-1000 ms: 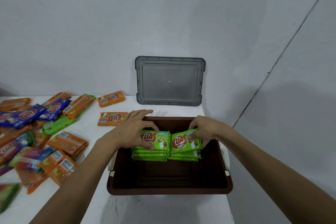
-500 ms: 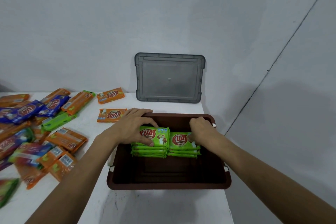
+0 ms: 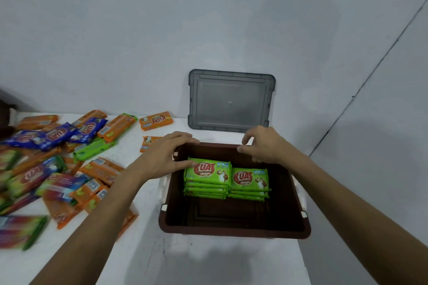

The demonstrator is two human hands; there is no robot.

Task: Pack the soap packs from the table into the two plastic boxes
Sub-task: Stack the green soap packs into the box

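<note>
**A:** Where are the packed ones?

**B:** Two stacks of flat green soap packs sit side by side inside the dark brown rectangular plastic box (image 3: 234,230), centre-right of the frame. Both stand against its far wall and touch each other. The left stack (image 3: 208,173) rises a little higher than the right stack (image 3: 250,179).

**A:** And the hands?

**B:** The left hand (image 3: 162,157) is over the box's far left corner, with fingers spread and fairly straight, gripping nothing. Its thumb tip lies at the left edge of the top pack of the left stack. The right hand (image 3: 264,146) hovers at the far rim, above the right stack, with fingers loosely curled and nothing in them. I cannot tell whether it touches the rim.

**A:** What else is on the counter?

**B:** The box stands on a white counter (image 3: 185,261). At the left of the frame lies a heap of loose orange, blue and green soap packs (image 3: 58,157), overlapping one another; those at the lower left are blurred. One orange soap pack (image 3: 156,120) lies apart from the heap near the wall, up and left of the box. A second orange pack (image 3: 148,143) shows partly behind the left hand. A grey translucent plastic lid (image 3: 231,99) leans upright against the pale wall just behind the box.
</note>
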